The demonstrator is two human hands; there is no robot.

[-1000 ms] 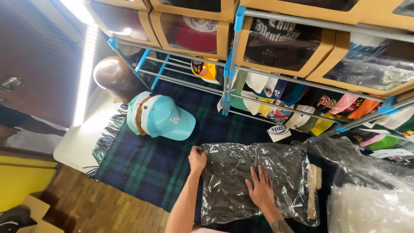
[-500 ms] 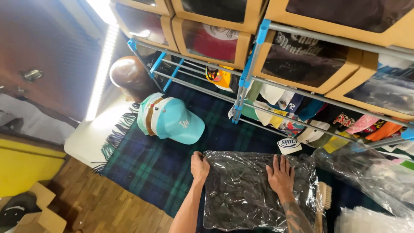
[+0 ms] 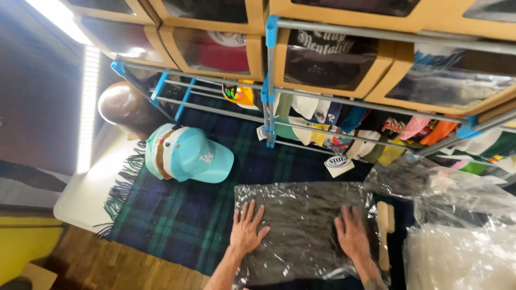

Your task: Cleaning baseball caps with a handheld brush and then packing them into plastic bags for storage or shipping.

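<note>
A dark folded garment in a clear plastic bag (image 3: 301,220) lies flat on a blue and green plaid blanket (image 3: 177,220). My left hand (image 3: 246,228) rests palm down on the bag's left edge, fingers spread. My right hand (image 3: 352,234) presses flat on the bag's right side. Neither hand grips anything. A wooden brush (image 3: 384,233) lies just right of my right hand.
A stack of turquoise caps (image 3: 188,154) sits on the blanket to the left. A brown rounded object (image 3: 122,106) stands behind them. Metal racks with cardboard boxes (image 3: 333,59) and a row of caps (image 3: 344,129) fill the back. Crumpled clear bags (image 3: 462,231) lie at the right.
My right hand has slid to the right along the bag, and both hands now lie wider apart. The view has drawn closer and shifted.
</note>
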